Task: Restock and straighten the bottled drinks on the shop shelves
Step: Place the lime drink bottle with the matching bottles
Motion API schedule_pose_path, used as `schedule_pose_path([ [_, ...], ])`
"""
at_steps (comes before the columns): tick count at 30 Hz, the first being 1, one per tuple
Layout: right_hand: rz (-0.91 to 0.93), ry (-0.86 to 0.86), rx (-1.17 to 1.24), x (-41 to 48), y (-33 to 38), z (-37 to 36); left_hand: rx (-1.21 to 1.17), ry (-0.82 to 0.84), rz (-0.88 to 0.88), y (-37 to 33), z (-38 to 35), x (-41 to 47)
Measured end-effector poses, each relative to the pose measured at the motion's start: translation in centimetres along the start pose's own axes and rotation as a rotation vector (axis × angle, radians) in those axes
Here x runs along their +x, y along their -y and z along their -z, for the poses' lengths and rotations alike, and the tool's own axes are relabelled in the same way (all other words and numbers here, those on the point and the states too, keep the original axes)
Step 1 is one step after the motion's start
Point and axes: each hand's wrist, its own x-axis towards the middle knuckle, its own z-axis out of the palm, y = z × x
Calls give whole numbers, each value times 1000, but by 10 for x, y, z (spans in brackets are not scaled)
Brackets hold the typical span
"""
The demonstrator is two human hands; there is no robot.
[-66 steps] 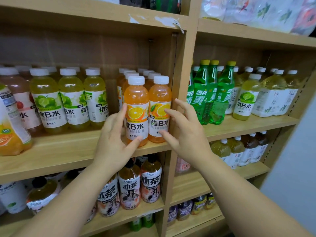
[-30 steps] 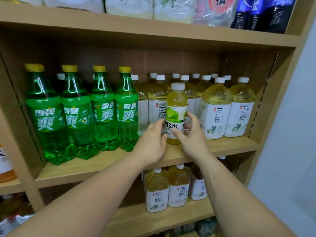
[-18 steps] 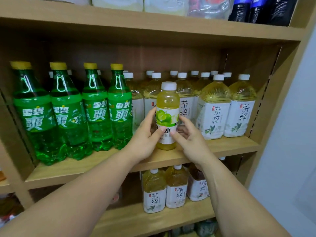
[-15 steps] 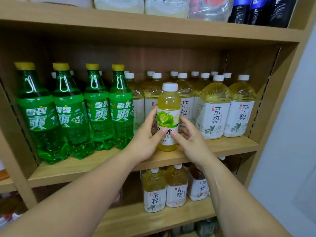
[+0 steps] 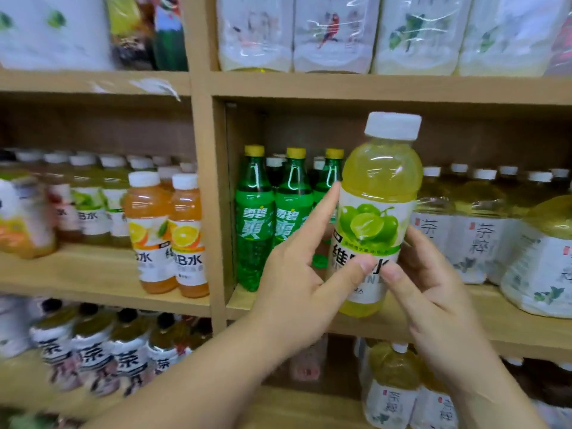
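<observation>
A lime vitamin drink bottle (image 5: 376, 193) with yellow-green liquid, a white cap and a lime picture is held upright in front of the right shelf bay, clear of the shelf board. My left hand (image 5: 297, 283) grips its left side, thumb across the label, index finger pointing up. My right hand (image 5: 433, 286) holds its right side, thumb on the label. Behind it stand green soda bottles (image 5: 255, 218) and pale tea bottles (image 5: 483, 230). Two orange vitamin drink bottles (image 5: 168, 230) stand at the front of the left bay.
A wooden upright (image 5: 205, 187) divides the two bays. More lime and peach vitamin bottles (image 5: 89, 205) fill the left shelf. Large wrapped tea bottles (image 5: 334, 32) sit on the top shelf. Dark tea bottles (image 5: 93, 357) and small tea bottles (image 5: 391, 388) line the lower shelves.
Both hands have lifted the lime bottle off the shelf and brought it closer and higher. The view has swung left, bringing the left bay with the orange bottles into sight.
</observation>
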Motion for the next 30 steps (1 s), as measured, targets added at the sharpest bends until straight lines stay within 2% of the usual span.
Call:
schedule_pose_path([
  [11, -12, 153, 145, 15, 27, -212, 4, -149, 41, 25, 207, -55],
  [16, 0, 215, 61, 26, 28, -318, 3, -169, 112, 63, 302, -74],
  [19, -43, 235, 28, 34, 20, -370, -17, -118, 165, 93, 345, -78],
  [24, -150, 237, -92, 57, -9, -425, -19, -71, 253, 150, 385, -67],
  [30, -232, 222, -198, 78, -36, -443, 6, -28, 299, 209, 387, -48],
])
